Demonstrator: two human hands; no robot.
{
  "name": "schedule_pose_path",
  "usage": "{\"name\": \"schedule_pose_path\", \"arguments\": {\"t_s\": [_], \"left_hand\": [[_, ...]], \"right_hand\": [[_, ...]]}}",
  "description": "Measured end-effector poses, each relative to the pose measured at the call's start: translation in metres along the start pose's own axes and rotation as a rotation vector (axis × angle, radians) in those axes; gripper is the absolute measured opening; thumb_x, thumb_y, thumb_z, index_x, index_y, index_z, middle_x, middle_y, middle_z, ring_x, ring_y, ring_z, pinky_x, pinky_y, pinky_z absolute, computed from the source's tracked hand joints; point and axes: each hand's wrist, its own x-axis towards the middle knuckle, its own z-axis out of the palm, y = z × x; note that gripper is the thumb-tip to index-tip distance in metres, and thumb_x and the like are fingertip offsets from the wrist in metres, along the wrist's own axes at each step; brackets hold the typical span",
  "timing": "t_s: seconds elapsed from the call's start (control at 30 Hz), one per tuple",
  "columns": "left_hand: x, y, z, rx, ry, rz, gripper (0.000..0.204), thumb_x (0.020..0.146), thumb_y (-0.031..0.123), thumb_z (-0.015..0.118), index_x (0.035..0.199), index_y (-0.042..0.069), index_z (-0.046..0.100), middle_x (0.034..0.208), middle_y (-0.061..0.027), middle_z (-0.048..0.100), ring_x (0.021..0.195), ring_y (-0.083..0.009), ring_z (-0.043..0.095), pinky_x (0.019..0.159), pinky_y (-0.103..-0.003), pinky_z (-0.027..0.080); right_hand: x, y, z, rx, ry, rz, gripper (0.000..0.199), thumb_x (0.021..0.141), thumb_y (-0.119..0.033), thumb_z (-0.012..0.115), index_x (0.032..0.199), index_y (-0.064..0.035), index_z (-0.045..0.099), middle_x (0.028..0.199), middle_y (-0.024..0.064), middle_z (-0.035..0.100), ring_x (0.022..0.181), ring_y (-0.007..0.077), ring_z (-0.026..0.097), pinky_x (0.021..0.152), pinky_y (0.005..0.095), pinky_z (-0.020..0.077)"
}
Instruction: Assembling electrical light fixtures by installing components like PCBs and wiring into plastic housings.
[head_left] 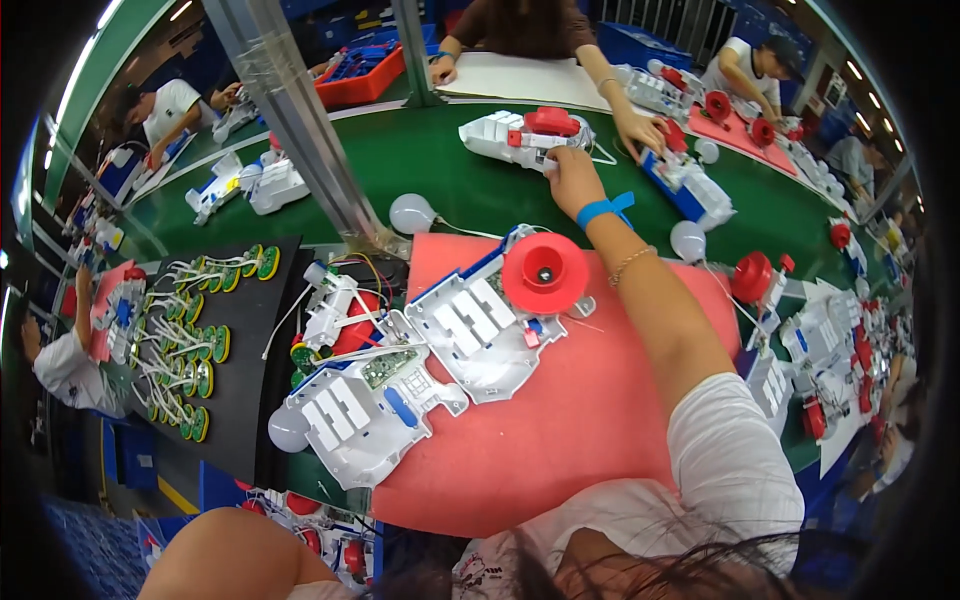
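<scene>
Pinching an elongated white-and-red plastic housing (522,141) with the right hand (573,178), possibly risking snagging its thin white wire (605,154) by dragging.

The wide head-worn fisheye looks down — from close above the pink mat (530,440) — and forward.

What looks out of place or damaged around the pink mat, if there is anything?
Nothing looks clearly damaged or spilled. The lower-left open white plastic housing lies at an angle across the left edge of the pink mat, partly off it, and a white light bulb lies beyond that edge, which seems slightly untidy.
</scene>
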Motion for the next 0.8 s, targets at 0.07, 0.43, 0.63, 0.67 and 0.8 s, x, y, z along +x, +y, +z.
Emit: {"name": "schedule_pose_path", "arguments": {"t_s": [0.07, 0.43, 0.63, 0.67, 0.8], "left_hand": [[-0.002, 0.003, 0.012, -0.118, -0.035, 0.004, 0.051, 0.082, 0.044, 0.048, 0.116, 0.006, 0.048, 0.123, -0.0145, 0.046, 0.119, -0.0306, 0.039, 0.088, -0.045, 0.039], [-0.020, 0.046, 0.090, -0.785, -0.273, 0.063, 0.057, 0.082, 0.047, 0.047, 0.118, 0.004, 0.046, 0.123, -0.0158, 0.045, 0.120, -0.0306, 0.038, 0.091, -0.045, 0.038], [-0.071, 0.010, 0.162, -0.681, -0.415, -0.220, 0.053, 0.088, 0.040, 0.033, 0.117, -0.003, 0.045, 0.121, -0.0175, 0.046, 0.113, -0.0258, 0.045, 0.094, -0.038, 0.037], [-0.086, -0.011, 0.174, -0.731, -0.528, -0.185, 0.046, 0.090, 0.034, 0.033, 0.114, -0.002, 0.047, 0.120, -0.0160, 0.047, 0.113, -0.0239, 0.044, 0.095, -0.035, 0.035], [-0.129, -0.038, 0.196, -0.227, -0.776, -0.330, 0.029, 0.083, 0.015, 0.052, 0.109, 0.002, 0.053, 0.119, -0.0139, 0.048, 0.113, -0.0251, 0.043, 0.096, -0.035, 0.033]], "right_hand": [[-0.004, -0.006, -0.033, 0.075, 0.014, -0.010, 0.022, 0.072, -0.005, 0.061, 0.093, -0.0029, 0.056, 0.090, 0.0178, 0.057, 0.089, 0.0341, 0.053, 0.079, 0.0411, 0.0423], [-0.134, -0.015, -0.206, 0.510, -0.002, 0.417, 0.025, 0.080, -0.006, 0.057, 0.103, -0.0002, 0.049, 0.084, 0.0033, 0.049, 0.076, 0.0103, 0.048, 0.067, 0.0236, 0.0425], [-0.262, -0.030, -0.275, 0.810, 0.084, 0.521, 0.025, 0.078, -0.008, 0.059, 0.100, -0.0022, 0.049, 0.086, 0.0031, 0.049, 0.077, 0.0112, 0.048, 0.067, 0.0243, 0.0409], [-0.285, -0.026, -0.281, 0.724, 0.089, 0.449, 0.024, 0.075, -0.008, 0.062, 0.096, -0.0028, 0.050, 0.084, 0.0040, 0.049, 0.076, 0.0124, 0.048, 0.067, 0.0251, 0.0408], [-0.332, -0.046, -0.307, 0.430, -0.125, 0.162, 0.021, 0.066, -0.008, 0.068, 0.081, -0.0056, 0.054, 0.079, 0.0076, 0.050, 0.074, 0.0214, 0.049, 0.069, 0.0311, 0.0408]]}}
